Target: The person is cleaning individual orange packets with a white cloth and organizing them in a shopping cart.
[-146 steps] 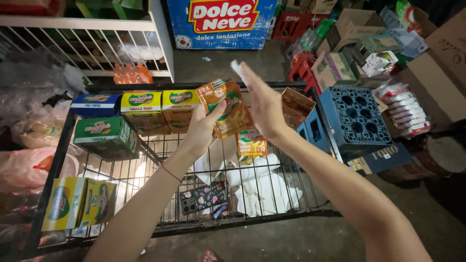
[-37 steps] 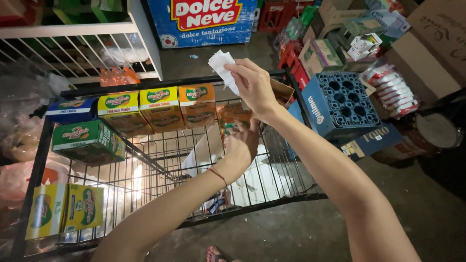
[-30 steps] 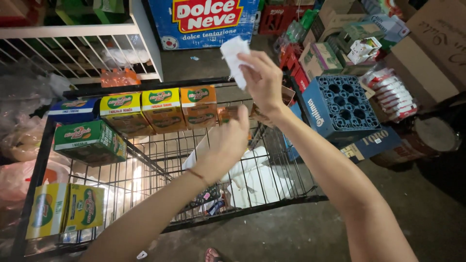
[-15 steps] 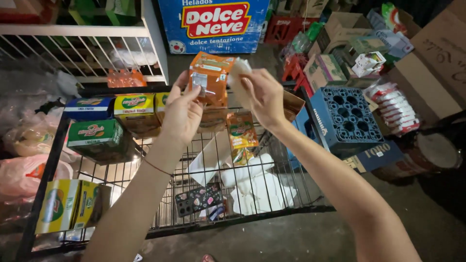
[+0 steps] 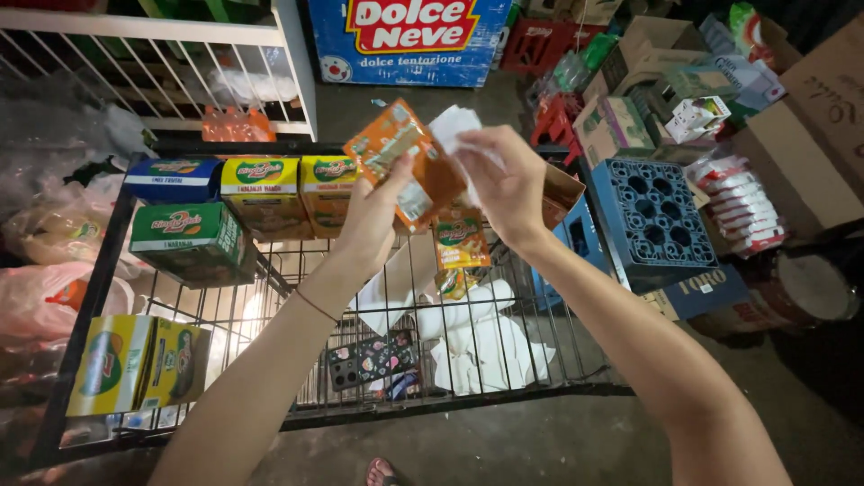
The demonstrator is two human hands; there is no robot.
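My left hand [image 5: 373,220] holds an orange juice pouch [image 5: 405,162] up above the black wire rack [image 5: 99,261]. My right hand [image 5: 504,184] grips a white cloth [image 5: 453,126] and presses it against the pouch's right side. Beneath the hands another orange pouch [image 5: 459,241] stands on the rack. Yellow juice cartons [image 5: 261,184] line the rack's back edge, beside a blue carton [image 5: 173,178] and a green carton [image 5: 187,238].
A yellow-green carton pack [image 5: 135,364] sits at the rack's front left. White cloths [image 5: 481,342] and a patterned phone case [image 5: 371,360] lie under the rack. A blue plastic crate [image 5: 652,216], cardboard boxes [image 5: 810,126] and a white wire shelf [image 5: 153,63] surround it.
My left hand reached down into the rack, came up with an orange pouch and raised it. My right hand brought the white cloth down against the pouch.
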